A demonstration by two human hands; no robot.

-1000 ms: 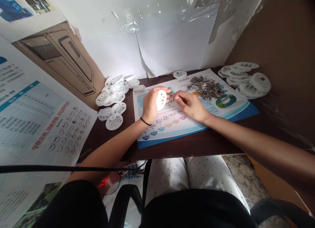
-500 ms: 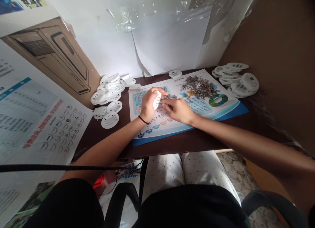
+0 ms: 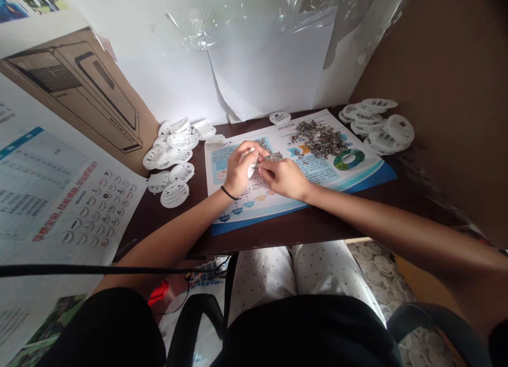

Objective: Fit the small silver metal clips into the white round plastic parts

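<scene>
My left hand (image 3: 238,168) is closed around a white round plastic disc (image 3: 251,169), held edge-on over the printed sheet (image 3: 349,174). My right hand (image 3: 282,177) is pinched against the disc's edge, fingers together on a small metal piece too small to make out clearly. A small cluster of metal clips (image 3: 272,156) lies just beyond my fingertips. A bigger heap of metal clips (image 3: 318,138) sits farther right on the sheet.
Several white discs (image 3: 172,153) are piled on the dark table (image 3: 166,219) at the left, and another stack of white discs (image 3: 377,126) at the back right. A cardboard box (image 3: 79,86) leans at the left; plastic film covers the wall behind.
The disc has turned from face-on to edge-on in my left hand. My right hand has closed in against it, and both hands have sunk slightly toward the sheet.
</scene>
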